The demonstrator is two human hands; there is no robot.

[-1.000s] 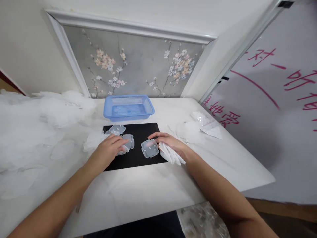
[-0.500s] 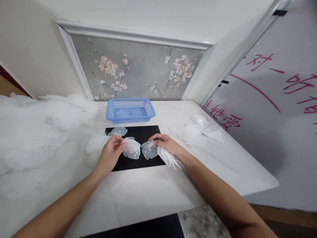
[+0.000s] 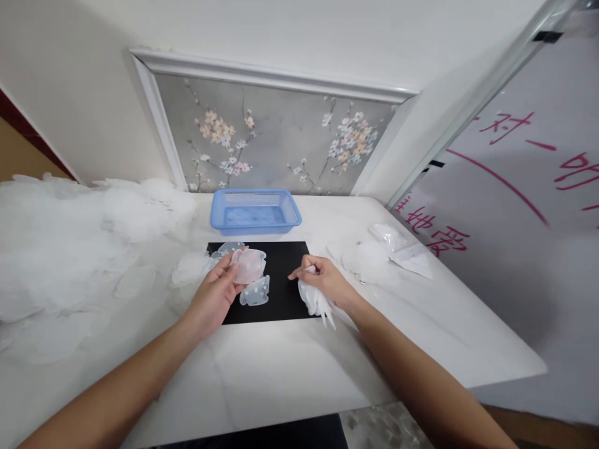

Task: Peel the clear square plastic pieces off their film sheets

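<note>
Both hands closed: left pinches one translucent sheet, right clutches a bundle of white ones

Left hand [image 3: 214, 300]: thumb and bent fingers closed on the left edge of a translucent sheet [image 3: 253, 264], notched outline, faintly pinkish. Sheet sits over the left part of the black mat [image 3: 283, 308], tilted up, most of its face free of the fingers. Just below it, a dotted translucent piece [image 3: 255, 293] lies on the mat; can't tell from here whether the two touch. Another dotted piece [image 3: 232, 247] is at the mat's far left corner, partly behind the held sheet.

Right hand [image 3: 324, 277]: curled closed over the mat's right edge, gripping a bundle of white sheets [image 3: 312, 300]. Bundle fans out below the palm, ends pointing toward the near edge of the table [image 3: 290, 368]; one tip pokes up by the thumb and forefinger. Sheet count in it: can't tell, they overlap.

Around: small cluster of white sheets [image 3: 189, 269] just left of the mat, big heap [image 3: 60, 243] further left. Blue basket [image 3: 256, 230] behind the mat, near the wall. Right side: another white pile [image 3: 369, 260], next to a clear plastic bag [image 3: 389, 236].
</note>
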